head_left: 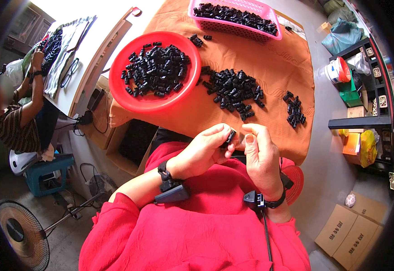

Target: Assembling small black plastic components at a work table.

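My left hand [205, 151] is closed, pinching a small black plastic part [228, 138] between thumb and fingers above my lap. Beside it, my right hand [261, 158] has its thumb and forefinger drawn together; whatever they hold, if anything, is too small to make out. Just beyond my hands, a loose heap of similar black parts [235, 90] lies on the orange cloth [273, 122]. A smaller cluster of parts [295, 109] sits to its right. Left of the heap, a round red basin [193, 83] contains many more.
A pink basket [233, 27] full of black parts stands at the table's far side. At left, another person [18, 113] works at a white table [81, 58]. A fan [23, 235] stands lower left. Cartons [348, 235] and a black shelf [359, 123] are at right.
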### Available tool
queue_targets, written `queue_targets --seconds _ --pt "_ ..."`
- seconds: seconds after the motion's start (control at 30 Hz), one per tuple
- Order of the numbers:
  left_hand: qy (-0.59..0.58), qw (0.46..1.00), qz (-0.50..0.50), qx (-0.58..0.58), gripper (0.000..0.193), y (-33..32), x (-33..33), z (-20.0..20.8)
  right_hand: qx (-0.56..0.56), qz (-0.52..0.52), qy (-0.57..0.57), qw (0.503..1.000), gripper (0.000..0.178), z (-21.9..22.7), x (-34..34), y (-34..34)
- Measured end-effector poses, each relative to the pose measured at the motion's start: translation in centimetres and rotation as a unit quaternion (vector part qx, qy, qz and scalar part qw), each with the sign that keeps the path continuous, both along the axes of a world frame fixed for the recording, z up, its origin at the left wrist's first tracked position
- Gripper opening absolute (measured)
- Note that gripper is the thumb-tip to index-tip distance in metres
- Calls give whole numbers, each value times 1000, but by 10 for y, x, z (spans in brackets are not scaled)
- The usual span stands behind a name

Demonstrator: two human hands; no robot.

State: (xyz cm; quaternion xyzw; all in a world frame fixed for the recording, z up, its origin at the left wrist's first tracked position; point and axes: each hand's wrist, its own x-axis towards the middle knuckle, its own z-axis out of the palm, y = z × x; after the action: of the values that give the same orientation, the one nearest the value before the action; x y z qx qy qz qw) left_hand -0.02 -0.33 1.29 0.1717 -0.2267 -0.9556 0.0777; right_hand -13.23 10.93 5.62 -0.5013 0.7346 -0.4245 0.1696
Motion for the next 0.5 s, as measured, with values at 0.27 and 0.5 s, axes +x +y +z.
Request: queue_targets --seconds 0.27,0.5 --pt "-12 1000 3 20 25 2 0 -7 71 10 67 995 31 0 6 -7" --pt "-19 1000 3 0 21 3 0 -3 85 19 21 996 38 2 7 -9"
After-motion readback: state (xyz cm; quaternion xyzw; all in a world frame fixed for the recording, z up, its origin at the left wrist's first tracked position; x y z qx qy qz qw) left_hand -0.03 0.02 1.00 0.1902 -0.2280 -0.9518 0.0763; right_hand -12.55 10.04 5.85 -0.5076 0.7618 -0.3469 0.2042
